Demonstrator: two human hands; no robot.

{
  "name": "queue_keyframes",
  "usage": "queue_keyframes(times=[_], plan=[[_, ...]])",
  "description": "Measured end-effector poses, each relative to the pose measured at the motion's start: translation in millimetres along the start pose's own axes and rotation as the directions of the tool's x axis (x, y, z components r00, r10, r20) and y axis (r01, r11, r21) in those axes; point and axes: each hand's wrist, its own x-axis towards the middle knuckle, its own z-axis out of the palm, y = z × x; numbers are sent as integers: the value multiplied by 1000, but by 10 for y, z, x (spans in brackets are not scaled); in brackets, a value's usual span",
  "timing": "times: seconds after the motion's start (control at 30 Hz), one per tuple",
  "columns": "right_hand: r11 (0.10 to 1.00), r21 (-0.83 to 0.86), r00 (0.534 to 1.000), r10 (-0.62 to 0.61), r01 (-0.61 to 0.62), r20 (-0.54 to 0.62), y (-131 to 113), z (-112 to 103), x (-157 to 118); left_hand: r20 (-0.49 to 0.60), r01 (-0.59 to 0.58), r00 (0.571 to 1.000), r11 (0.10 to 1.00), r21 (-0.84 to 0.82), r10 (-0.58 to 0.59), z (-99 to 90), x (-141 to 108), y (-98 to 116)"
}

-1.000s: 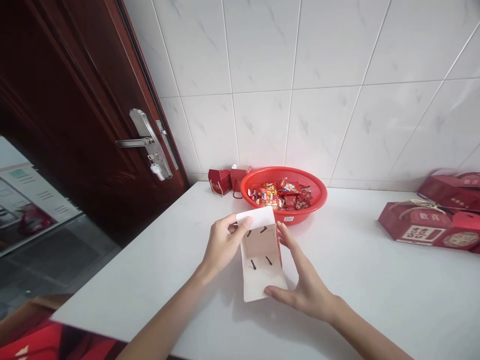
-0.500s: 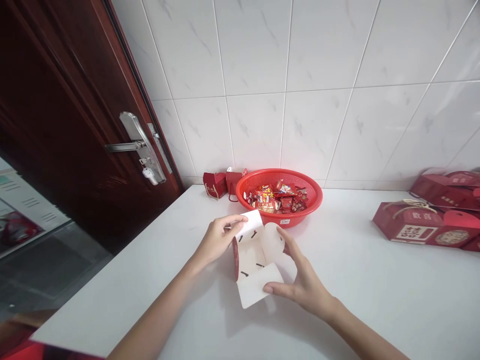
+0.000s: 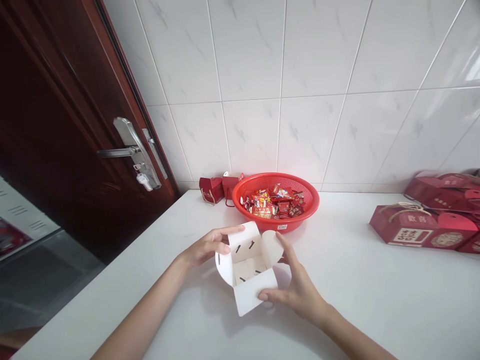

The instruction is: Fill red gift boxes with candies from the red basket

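An unfolded gift box [image 3: 249,265] sits between my hands with its top facing me, its white inside showing and its flaps folded outward. Small dark slits mark its inner walls. My left hand [image 3: 208,245] pinches the box at its left, thumb on the rounded left flap and fingers along the far flap. Around the right side wraps my right hand [image 3: 294,280], its thumb on the near flap and its index finger at the rounded right flap. Just beyond stands a red plastic basket [image 3: 313,200] holding several wrapped sweets [image 3: 283,195].
Two small red boxes [image 3: 211,190] stand left of the basket by the tiled wall [image 3: 247,130]. Larger red gift boxes [image 3: 416,227] with rope handles lie at the right. A brown door [image 3: 75,100] with a metal handle is at the left, beyond the table edge.
The left flap of the box has swung outward, with my left thumb now on it. My right hand keeps its hold, and the box's inside shows more fully.
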Motion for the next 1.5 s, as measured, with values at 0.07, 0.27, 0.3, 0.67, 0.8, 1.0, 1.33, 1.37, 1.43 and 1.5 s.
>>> queue_keyframes(times=[0.07, 0.27, 0.3, 0.67, 0.8, 1.0, 1.33, 1.37, 1.43, 1.5], plan=[[999, -47, 1000, -14, 13, -19, 31, -46, 30, 3, -12, 1000, 1000, -1, 12, -2, 50, -15], [987, -113, 993, -117, 112, -34, 142, -149, 83, -76, -62, 995, 991, 116, 71, 83, 129, 116], [985, -102, 989, -142, 139, -26, 154, -153, 84, -76, -64, 994, 985, 163, 77, 89, 131, 152], [987, 162, 957, 57, -11, -286, 132, -155, 138, -217, -104, 928, 771, 629, 302, -36, 374, 853], [979, 134, 933, 191, -156, -306, 261, -77, 236, -193, -99, 912, 649, 754, 363, -24, 1051, 1135], [986, 5, 963, 164, -167, -215, 295, -6, 266, -263, 100, 939, 559, 823, 220, 188, 2074, 1178], [984, -14, 955, 166, -175, -247, 412, 75, 353, -337, 175, 937, 702, 690, 97, 294, 2620, 844], [984, -11, 955, 169, -177, -245, 417, 75, 353, -331, 169, 939, 723, 670, 88, 287, 2633, 833], [985, -4, 957, 166, -172, -236, 419, 65, 352, -300, 126, 950, 777, 617, 84, 284, 2622, 827], [987, 13, 960, 159, -160, -232, 417, 49, 350, -240, 56, 966, 835, 548, 93, 299, 2559, 834]])
